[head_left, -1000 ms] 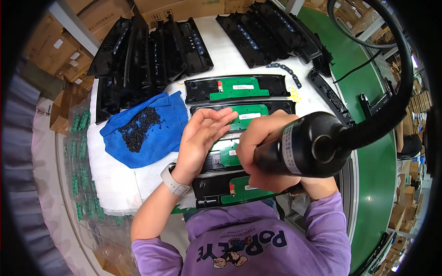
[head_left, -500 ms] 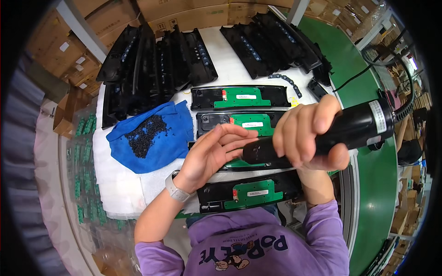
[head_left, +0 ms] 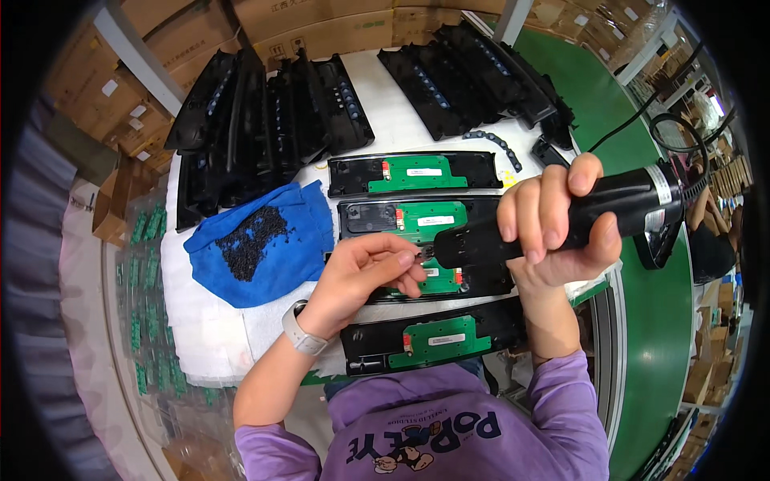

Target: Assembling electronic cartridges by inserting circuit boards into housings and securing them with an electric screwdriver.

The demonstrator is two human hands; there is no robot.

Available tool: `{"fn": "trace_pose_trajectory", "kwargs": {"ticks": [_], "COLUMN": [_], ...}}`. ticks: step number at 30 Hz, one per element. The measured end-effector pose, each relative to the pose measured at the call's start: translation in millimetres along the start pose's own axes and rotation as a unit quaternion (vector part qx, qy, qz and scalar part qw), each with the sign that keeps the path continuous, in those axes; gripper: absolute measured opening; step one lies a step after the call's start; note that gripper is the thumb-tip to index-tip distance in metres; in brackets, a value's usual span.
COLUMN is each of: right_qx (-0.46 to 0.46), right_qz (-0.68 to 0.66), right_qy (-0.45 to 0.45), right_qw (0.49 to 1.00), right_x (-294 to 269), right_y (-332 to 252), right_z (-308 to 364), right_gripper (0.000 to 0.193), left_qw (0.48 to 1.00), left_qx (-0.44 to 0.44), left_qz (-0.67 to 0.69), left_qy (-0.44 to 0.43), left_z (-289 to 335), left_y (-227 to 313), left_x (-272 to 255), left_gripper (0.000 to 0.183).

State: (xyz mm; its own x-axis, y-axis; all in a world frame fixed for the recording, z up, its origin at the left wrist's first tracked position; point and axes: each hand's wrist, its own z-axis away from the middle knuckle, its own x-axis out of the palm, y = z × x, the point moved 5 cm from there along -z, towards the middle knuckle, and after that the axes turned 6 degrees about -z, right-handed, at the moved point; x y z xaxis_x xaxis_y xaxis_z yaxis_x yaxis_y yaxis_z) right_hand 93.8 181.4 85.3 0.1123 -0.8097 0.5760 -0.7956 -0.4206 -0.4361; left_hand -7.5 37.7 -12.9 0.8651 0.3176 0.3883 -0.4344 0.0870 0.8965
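In my right hand [head_left: 536, 215] is a black electric screwdriver [head_left: 622, 199], held level with its tip pointing left. My left hand [head_left: 357, 276] is closed in a pinch at that tip, on something too small to make out. Both hands are above a black panel [head_left: 491, 276] fitted with a green circuit board, partly hidden beneath them. Similar panels with green boards lie beyond it and nearer to me, including the far panel [head_left: 345, 175] and the near panel [head_left: 377, 341]. Left of my left hand, a blue cloth [head_left: 309, 220] bears a heap of small black screws [head_left: 250, 244].
Black housings [head_left: 321, 104] stand packed at the back left, more housings [head_left: 473, 76] at the back right. A dark segmented strip [head_left: 501, 144] lies near these. The screwdriver's cable [head_left: 682, 132] loops at the right, over a green surface [head_left: 654, 321]. Cardboard boxes [head_left: 321, 28] line the back.
My left fingers, spread beside the screwdriver's tip before, are now pinched together at it. The screwdriver has shifted slightly to the right, and its tip now shows.
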Motion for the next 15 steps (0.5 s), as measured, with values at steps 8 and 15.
{"fn": "trace_pose_trajectory", "kwargs": {"ticks": [8, 15], "right_qx": [-0.011, -0.002], "right_qz": [-0.013, -0.023], "right_qy": [0.027, 0.040], "right_qw": [1.000, 0.999], "right_x": [-9.1, -10.6], "right_y": [-7.1, -6.4], "right_z": [-2.3, -1.0], "right_gripper": [0.034, 0.034], "left_qw": [0.997, 0.994], "left_qx": [0.021, 0.024], "left_qz": [-0.061, -0.094], "left_qy": [0.036, 0.049], "left_z": [-1.0, -2.0], "left_y": [1.0, 1.9], "left_x": [-2.5, -2.1], "left_gripper": [0.011, 0.007]}}
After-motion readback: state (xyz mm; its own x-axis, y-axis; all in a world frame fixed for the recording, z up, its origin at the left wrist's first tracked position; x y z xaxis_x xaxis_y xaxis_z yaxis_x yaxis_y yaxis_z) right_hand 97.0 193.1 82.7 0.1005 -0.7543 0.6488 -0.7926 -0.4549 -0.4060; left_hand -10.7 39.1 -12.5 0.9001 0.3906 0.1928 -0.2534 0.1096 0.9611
